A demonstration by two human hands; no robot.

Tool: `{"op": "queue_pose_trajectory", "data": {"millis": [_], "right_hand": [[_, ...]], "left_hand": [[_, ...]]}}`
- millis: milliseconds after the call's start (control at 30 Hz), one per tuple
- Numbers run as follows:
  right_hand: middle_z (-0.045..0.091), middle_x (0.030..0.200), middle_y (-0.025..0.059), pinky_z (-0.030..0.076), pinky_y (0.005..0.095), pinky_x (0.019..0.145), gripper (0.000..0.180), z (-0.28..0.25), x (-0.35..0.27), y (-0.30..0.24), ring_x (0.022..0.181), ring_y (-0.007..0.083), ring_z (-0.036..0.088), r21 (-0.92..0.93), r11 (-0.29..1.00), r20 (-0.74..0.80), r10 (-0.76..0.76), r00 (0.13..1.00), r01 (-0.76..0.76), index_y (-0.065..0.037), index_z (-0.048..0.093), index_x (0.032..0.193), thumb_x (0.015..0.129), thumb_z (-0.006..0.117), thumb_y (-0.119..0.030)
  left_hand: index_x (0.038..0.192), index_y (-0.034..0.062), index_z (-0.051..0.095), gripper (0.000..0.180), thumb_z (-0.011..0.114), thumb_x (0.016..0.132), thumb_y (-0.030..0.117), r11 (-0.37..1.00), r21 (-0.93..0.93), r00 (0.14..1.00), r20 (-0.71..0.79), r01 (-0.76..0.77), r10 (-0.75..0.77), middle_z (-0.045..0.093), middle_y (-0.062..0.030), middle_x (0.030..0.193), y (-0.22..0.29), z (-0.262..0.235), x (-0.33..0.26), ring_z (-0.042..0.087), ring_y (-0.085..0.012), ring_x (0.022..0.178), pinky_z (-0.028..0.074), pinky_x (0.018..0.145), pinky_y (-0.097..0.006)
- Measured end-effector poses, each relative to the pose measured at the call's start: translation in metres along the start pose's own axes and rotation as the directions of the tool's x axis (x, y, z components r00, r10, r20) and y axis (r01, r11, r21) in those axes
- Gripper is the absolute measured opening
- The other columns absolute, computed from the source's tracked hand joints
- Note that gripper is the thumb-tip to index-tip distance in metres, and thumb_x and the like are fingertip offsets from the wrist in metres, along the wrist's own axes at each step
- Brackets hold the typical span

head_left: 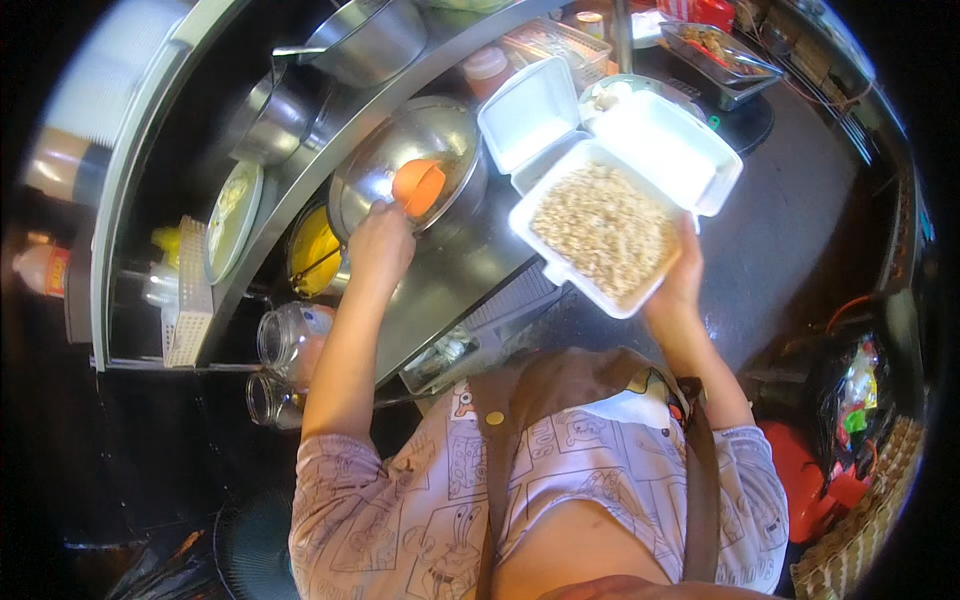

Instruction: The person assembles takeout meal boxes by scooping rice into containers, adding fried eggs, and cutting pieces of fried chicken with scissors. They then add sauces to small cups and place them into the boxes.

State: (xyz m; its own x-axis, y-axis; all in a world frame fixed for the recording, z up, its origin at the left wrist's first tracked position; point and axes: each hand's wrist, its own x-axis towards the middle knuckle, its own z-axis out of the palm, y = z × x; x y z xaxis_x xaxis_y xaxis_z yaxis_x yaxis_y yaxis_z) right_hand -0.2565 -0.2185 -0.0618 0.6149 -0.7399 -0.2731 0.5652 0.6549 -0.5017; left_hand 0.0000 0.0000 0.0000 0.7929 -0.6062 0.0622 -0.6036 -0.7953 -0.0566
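My left hand [380, 247] is closed round the handle of an orange scoop [420, 186]. The scoop's cup hangs over a round steel bowl [350, 205] on the counter. My right hand [678, 283] grips the right side of a white foam takeout box [590, 292], thumb at its rim. Loose pale-brown grains that look like cooked rice [604, 232] fill the box. Its lid [672, 150] stands open on the far side. Another white foam lid [530, 115] rises at the far left of the box; whether it belongs to a second box I cannot tell.
A bowl of yellow food [314, 250] and glass jars [290, 340] stand left of my left forearm. Above runs a metal shelf edge [352, 118] with steel pots [368, 45]. Farther right sits a steel tray of food [722, 55]; a red object [795, 470] is near my right elbow.
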Motion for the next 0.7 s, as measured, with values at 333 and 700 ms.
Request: {"op": "queue_pose_trajectory", "data": {"millis": [333,700], "right_hand": [[0.055,0.129,0.0189,0.051,0.0411,0.093,0.056,-0.044,-0.012,-0.03,0.112,0.0292,0.06,-0.022,0.999,-0.043,-0.041,0.998,0.04,0.0,0.04,0.136,0.099,0.039,-0.041],[0.055,0.129,0.018,0.052,0.0401,0.091,0.052,-0.05,-0.027,-0.034,0.11,0.0277,0.061,-0.083,0.995,-0.005,-0.052,0.999,0.052,-0.001,0.042,0.134,0.101,0.038,-0.04]], "left_hand": [[0.127,0.0147,0.058,0.038,0.059,0.09,0.023,0.926,0.066,0.762,-0.548,-0.372,0.345,0.06,-0.0087,0.095,0.005,0.061,-0.006,0.057,-0.0273,0.089,0.043,0.079,-0.04],[0.137,0.0043,0.043,0.051,0.056,0.091,0.021,0.947,0.048,0.794,-0.531,-0.319,0.295,0.043,-0.0178,0.142,-0.01,0.112,0.032,0.035,-0.0325,0.136,0.028,0.11,-0.053]]}}
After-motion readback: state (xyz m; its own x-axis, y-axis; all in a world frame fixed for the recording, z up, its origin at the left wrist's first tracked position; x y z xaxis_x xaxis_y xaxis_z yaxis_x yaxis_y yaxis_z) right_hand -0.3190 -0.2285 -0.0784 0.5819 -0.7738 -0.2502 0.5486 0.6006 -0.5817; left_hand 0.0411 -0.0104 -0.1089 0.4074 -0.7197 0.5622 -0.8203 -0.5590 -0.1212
